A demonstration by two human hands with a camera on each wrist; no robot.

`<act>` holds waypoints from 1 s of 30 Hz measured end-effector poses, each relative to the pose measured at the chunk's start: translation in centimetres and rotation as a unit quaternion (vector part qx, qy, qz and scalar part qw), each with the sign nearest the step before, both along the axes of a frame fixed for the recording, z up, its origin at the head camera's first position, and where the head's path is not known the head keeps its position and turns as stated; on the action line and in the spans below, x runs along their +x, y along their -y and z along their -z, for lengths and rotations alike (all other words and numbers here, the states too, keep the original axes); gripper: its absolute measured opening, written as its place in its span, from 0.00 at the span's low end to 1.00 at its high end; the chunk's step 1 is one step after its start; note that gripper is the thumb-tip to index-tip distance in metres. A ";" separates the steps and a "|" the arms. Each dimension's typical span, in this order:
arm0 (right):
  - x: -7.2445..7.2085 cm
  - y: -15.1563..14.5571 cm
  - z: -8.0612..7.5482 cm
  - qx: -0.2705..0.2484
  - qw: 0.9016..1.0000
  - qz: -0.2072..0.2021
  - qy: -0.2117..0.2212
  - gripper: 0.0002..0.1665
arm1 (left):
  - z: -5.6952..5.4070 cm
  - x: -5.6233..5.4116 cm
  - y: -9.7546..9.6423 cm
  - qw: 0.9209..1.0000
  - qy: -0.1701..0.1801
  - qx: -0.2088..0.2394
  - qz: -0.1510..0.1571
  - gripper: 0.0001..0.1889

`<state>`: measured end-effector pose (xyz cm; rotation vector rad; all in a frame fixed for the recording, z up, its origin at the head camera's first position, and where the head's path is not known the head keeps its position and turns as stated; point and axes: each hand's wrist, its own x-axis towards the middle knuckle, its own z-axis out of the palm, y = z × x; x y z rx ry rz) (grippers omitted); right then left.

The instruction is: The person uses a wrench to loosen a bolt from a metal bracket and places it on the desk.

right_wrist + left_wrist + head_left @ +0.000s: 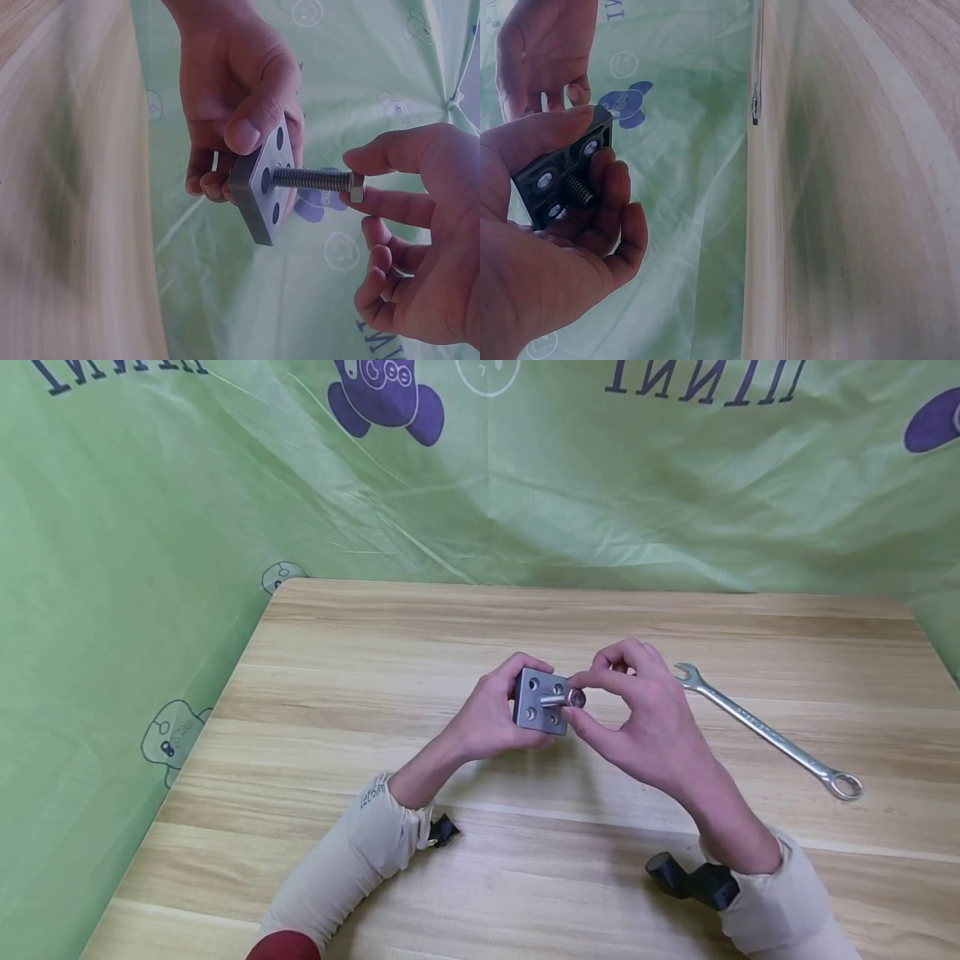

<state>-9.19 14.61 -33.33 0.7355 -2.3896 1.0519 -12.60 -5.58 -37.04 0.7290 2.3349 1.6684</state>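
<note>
My left hand (pixel 495 706) grips a small grey square metal plate (pixel 531 687) by its edges, off the table. Round holes sit near the plate's corners. A hex-head bolt (pixel 315 178) stands in the middle of the plate, most of its threaded shank on the side toward my right hand (pixel 648 718). That hand's thumb and forefinger pinch the bolt's head, its other fingers loosely curled. On the plate's far side, in the left wrist view, the bolt's threaded end (pixel 580 191) pokes out between the left fingers (pixel 615 187).
A combination wrench (pixel 772 735) lies slantwise on the wooden table (pixel 360 635), right of my right hand. A green printed sheet (pixel 480 510) hangs behind the table and down its left side. Black camera mounts (pixel 693 881) stick out from both sleeves.
</note>
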 end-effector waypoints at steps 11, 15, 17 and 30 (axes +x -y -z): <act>-0.3 0.0 0.1 -0.012 0.998 -0.042 -0.052 0.20 | 0.2 0.0 -0.1 1.000 0.013 0.010 0.005 0.38; -0.2 -0.1 0.1 0.011 0.999 -0.028 -0.024 0.21 | 0.2 -0.1 -0.1 1.000 0.009 0.012 0.006 0.38; -0.1 -0.1 0.1 0.031 0.999 -0.003 -0.010 0.23 | 0.2 0.0 0.0 1.000 0.007 0.011 0.005 0.38; 0.1 0.3 0.3 0.060 0.996 0.063 0.005 0.17 | 0.2 -0.1 0.0 1.000 0.009 0.009 0.009 0.38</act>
